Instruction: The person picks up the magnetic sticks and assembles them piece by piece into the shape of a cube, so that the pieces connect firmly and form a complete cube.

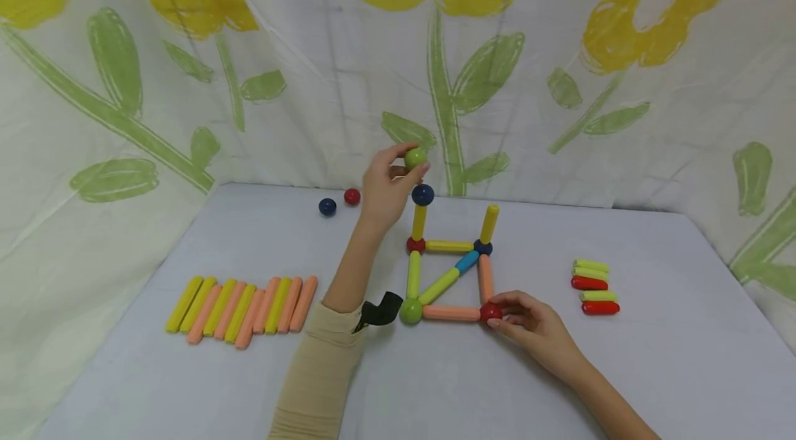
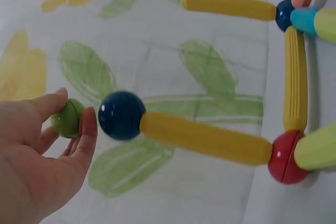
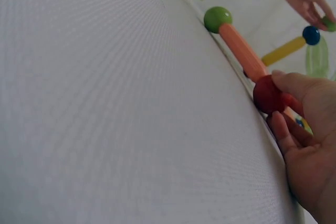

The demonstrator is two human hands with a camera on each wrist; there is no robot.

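My left hand (image 1: 387, 186) pinches a green ball (image 1: 414, 158) between thumb and fingers. Just below and beside it, a dark blue ball (image 2: 122, 115) tops an upright yellow stick (image 1: 419, 222). That stick rises from a red ball (image 1: 415, 244) at the back left of a square frame of sticks and balls. A second upright yellow stick (image 1: 490, 222) stands bare-topped on the back right blue ball (image 1: 482, 247). At the front right corner, my right hand (image 1: 539, 329) grips a red ball (image 3: 269, 95). A larger green ball (image 1: 411, 311) forms the front left corner, with a green-and-blue diagonal (image 1: 443, 284) running from it.
Yellow and salmon sticks (image 1: 239, 309) lie in a row at the left. A loose blue ball (image 1: 327, 206) and red ball (image 1: 352, 197) sit near the back edge. Short green and red sticks (image 1: 593, 284) lie at the right. A flower-patterned cloth (image 1: 311, 81) hangs behind the table.
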